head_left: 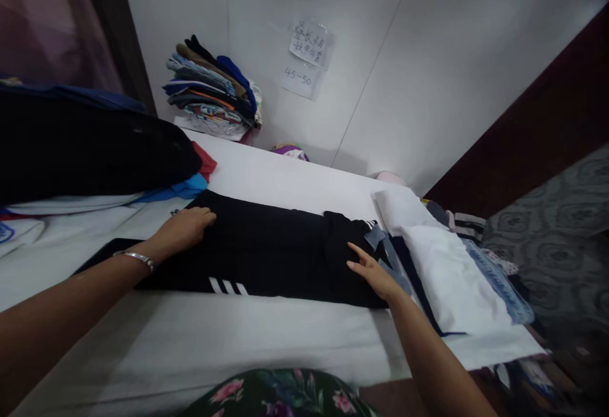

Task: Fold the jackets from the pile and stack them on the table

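A black garment (271, 245) with white stripes near its front edge and at its right end lies flat as a long strip across the white-covered table. At the strip's left end, my left hand (188, 230) has its fingers bent and close together on the cloth. My right hand (373, 271) rests on the right end, fingers spread and thumb apart. The cloth under it is bunched or doubled over; I cannot tell which. Just beyond that hand lie grey-blue pieces of cloth (375, 237).
A pile of dark clothes (95, 144) stands at the left. Folded clothes are stacked (212, 90) against the wall. White folded cloth (451, 277) and denim (504, 290) lie at the table's right end. Paper notes (311, 42) hang on the wall.
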A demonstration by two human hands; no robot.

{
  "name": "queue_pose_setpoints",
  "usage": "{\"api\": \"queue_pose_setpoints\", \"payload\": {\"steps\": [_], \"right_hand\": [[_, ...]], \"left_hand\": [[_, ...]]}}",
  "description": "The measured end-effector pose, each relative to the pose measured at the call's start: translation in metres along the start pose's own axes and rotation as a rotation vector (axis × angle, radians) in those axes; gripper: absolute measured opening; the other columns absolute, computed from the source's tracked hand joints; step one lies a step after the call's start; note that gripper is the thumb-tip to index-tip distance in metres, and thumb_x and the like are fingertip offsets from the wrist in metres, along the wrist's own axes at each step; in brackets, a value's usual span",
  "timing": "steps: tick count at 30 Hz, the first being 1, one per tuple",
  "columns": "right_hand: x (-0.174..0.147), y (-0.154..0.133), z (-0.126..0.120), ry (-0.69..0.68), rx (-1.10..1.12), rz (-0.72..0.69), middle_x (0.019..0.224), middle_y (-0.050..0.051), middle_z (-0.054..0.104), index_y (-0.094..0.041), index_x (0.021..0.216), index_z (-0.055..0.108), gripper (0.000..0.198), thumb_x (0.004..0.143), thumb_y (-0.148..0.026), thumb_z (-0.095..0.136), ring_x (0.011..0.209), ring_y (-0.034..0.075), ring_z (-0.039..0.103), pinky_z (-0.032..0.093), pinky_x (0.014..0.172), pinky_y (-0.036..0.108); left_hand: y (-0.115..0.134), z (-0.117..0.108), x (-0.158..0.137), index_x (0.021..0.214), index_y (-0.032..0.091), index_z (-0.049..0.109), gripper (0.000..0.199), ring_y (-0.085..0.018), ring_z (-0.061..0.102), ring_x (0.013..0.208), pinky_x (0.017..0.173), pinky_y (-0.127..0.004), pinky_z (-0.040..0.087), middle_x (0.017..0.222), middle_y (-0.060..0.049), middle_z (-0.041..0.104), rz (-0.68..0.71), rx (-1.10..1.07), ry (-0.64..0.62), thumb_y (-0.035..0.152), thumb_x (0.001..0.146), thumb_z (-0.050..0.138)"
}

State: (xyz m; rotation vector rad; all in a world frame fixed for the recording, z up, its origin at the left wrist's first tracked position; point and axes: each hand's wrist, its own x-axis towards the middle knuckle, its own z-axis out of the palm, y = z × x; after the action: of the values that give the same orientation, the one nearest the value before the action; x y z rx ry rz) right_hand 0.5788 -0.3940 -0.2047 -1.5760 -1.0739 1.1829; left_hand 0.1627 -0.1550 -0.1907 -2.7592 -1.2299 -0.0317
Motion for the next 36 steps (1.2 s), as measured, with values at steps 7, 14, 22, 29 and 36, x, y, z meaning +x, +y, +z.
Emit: {"api": "queue_pose_setpoints", "payload": {"steps": [7, 14, 22, 29, 36], "right_hand": [[-0.018, -0.02, -0.004, 0.218, 0.123, -0.184, 0.115, 0.0, 0.069, -0.034, 0.121, 0.064, 0.047, 0.074, -0.033, 0.069, 0.114, 0.026, 0.06, 0.046, 0.1, 0.043], [-0.038, -0.001, 0.003, 0.01, 0.059, -0.032, 0.143, -0.005, 0.05, -0.04, 0.137, 0.05, 0.073, 0.069, -0.026, 0.074, 0.137, 0.026, 0.04, 0.039, 0.109, 0.044], [-0.014, -0.001, 0.01, 0.247, -0.09, -0.102, 0.15, 0.003, 0.042, -0.031, 0.151, 0.028, 0.078, 0.081, -0.039, 0.064, 0.14, 0.025, 0.036, 0.03, 0.116, 0.045], [-0.024, -0.062, 0.048, -0.25, -0.462, -0.396, 0.147, -0.002, 0.046, -0.039, 0.151, 0.021, 0.079, 0.085, -0.039, 0.064, 0.121, 0.024, 0.055, 0.044, 0.104, 0.042], [0.01, -0.044, 0.008, -0.132, -0.336, -0.082, 0.093, 0.003, 0.072, -0.032, 0.151, 0.026, 0.073, 0.088, -0.053, 0.057, 0.067, 0.015, 0.067, 0.056, 0.063, 0.03]], "left_hand": [[-0.01, -0.002, -0.001, 0.075, 0.018, 0.055, 0.023, -0.017, 0.051, 0.073, 0.065, -0.03, 0.033, 0.082, -0.004, 0.061, -0.03, 0.032, 0.043, 0.005, 0.079, 0.036], [-0.016, 0.02, -0.004, 0.082, 0.02, 0.059, 0.028, -0.017, 0.058, 0.079, 0.069, -0.029, 0.038, 0.086, -0.004, 0.066, -0.059, 0.003, 0.004, 0.009, 0.077, 0.034], [-0.023, 0.035, -0.002, 0.076, 0.021, 0.058, 0.024, -0.021, 0.057, 0.077, 0.067, -0.032, 0.039, 0.081, -0.005, 0.065, -0.051, -0.03, 0.065, 0.014, 0.074, 0.035], [-0.026, 0.041, -0.001, 0.079, 0.02, 0.058, 0.022, -0.025, 0.059, 0.079, 0.069, -0.037, 0.041, 0.084, -0.009, 0.062, -0.082, -0.095, 0.049, 0.018, 0.073, 0.037], [-0.025, 0.042, -0.002, 0.078, 0.019, 0.059, 0.025, -0.027, 0.059, 0.078, 0.069, -0.04, 0.042, 0.083, -0.011, 0.062, -0.083, -0.114, 0.099, 0.019, 0.07, 0.037]]}}
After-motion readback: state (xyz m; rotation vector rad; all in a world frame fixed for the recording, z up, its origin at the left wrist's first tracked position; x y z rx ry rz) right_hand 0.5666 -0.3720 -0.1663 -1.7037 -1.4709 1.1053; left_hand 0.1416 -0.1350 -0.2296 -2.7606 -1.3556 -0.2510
